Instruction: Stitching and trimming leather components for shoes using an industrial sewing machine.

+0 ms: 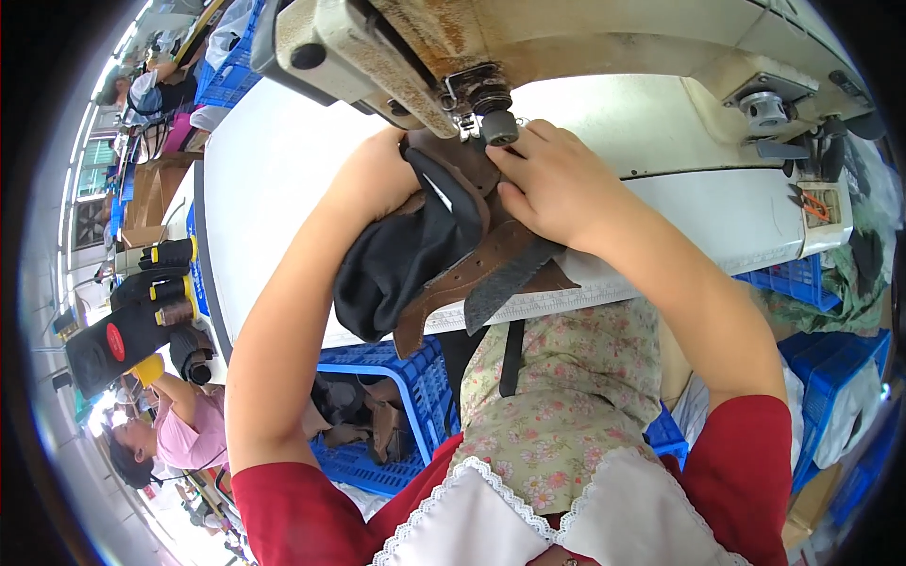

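Note:
A brown leather piece (453, 162) with a soft black lining (401, 259) lies under the needle area of a sewing machine (477, 99). A brown strap with punched holes (477, 269) and a black strap (510, 283) hang from it over the table's front edge. My left hand (385, 174) is closed around its left side, the fingertips hidden behind the material. My right hand (557, 184) grips the right side, thumb and forefinger pressed on the leather close to the presser foot.
The white machine table (274, 189) has a ruler strip along its front edge. Below stands a blue basket (415, 373) with brown and black pieces. Orange-handled snips (809, 203) lie in a tray at the right. Black thread cones (170, 288) and a co-worker (189, 420) are at the left.

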The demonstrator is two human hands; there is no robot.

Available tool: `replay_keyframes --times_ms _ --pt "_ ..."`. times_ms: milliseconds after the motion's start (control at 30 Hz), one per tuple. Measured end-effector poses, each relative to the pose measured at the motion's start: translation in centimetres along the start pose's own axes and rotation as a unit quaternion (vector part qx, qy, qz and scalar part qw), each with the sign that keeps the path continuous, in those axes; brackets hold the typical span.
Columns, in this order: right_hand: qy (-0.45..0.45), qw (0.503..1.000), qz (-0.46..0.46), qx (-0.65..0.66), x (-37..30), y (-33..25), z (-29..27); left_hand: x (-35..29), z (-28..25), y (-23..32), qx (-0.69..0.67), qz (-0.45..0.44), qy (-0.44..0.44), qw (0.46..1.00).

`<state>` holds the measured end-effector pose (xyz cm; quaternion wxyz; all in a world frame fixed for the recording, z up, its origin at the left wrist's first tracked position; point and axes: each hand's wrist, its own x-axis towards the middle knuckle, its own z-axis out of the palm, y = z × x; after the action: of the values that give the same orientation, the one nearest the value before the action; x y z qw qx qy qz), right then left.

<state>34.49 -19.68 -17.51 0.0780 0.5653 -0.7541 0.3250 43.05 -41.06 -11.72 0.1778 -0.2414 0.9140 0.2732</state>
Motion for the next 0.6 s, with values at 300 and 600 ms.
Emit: replay_keyframes --times_ms 300,600 --pt "-0.060 0.997 0.006 0.042 0.6 0.4 -0.5 0.2 0.1 -1.0 -0.056 0.070 0.052 0.995" --pt "-0.052 0.998 0.016 0.024 0.8 0.2 -0.2 1.6 -0.2 -1.6 -0.045 0.050 0.016 0.998"
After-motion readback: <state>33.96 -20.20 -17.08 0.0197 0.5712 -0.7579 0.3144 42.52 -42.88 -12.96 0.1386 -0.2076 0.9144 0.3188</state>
